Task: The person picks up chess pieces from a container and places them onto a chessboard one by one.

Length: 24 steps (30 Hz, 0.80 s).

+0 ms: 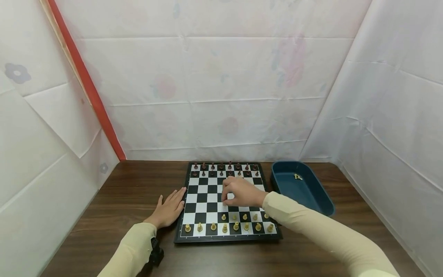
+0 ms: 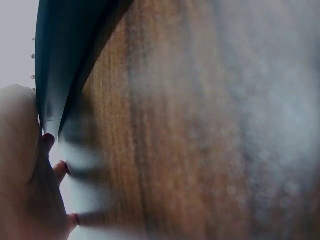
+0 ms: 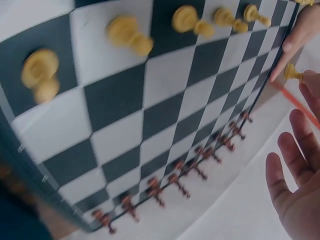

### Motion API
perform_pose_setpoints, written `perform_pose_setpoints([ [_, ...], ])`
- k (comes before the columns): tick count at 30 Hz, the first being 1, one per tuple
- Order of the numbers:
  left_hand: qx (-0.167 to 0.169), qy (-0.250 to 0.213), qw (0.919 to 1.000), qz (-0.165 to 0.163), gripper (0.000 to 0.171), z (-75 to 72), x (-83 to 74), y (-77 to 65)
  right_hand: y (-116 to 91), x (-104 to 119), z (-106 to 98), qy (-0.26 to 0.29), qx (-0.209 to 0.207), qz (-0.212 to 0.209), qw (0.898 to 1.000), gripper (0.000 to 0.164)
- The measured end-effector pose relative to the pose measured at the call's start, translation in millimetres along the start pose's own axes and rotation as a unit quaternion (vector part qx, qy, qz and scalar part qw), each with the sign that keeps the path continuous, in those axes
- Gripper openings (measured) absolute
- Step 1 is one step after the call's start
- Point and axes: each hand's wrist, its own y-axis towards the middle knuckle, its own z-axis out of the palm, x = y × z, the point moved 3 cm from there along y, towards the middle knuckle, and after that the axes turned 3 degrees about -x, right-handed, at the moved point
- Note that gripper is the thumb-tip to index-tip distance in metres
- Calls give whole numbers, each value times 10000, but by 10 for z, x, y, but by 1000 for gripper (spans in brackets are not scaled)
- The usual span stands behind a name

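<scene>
In the head view, a black-and-white chessboard lies on the table. Over its middle hovers my right hand. In the right wrist view its thumb and finger pinch a yellow chess pawn, while the other fingers are spread away. My left hand rests on the table with its fingertips against the board's left edge. Yellow pieces fill the near row, and several yellow pawns stand before them toward the right. Dark red pieces stand in two rows at the far side.
A blue tray sits right of the board, with small yellow pieces in it. The right forearm passes close by the tray's near side. Brown wooden tabletop surrounds the board, and white sheets close off the back and sides.
</scene>
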Motion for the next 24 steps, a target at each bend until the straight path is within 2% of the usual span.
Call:
perform_pose_setpoints([
  [8, 22, 0, 10000, 7, 53, 0, -27, -26, 115, 194, 187, 265, 229, -26, 9994, 4],
  [13, -22, 60, 10000, 60, 53, 9, -46, -34, 148, 220, 300, 343, 266, -44, 9990, 4],
  [24, 10, 88, 9999, -62, 54, 29, -37, -14, 157, 218, 417, 506, 310, 90, 9982, 4],
])
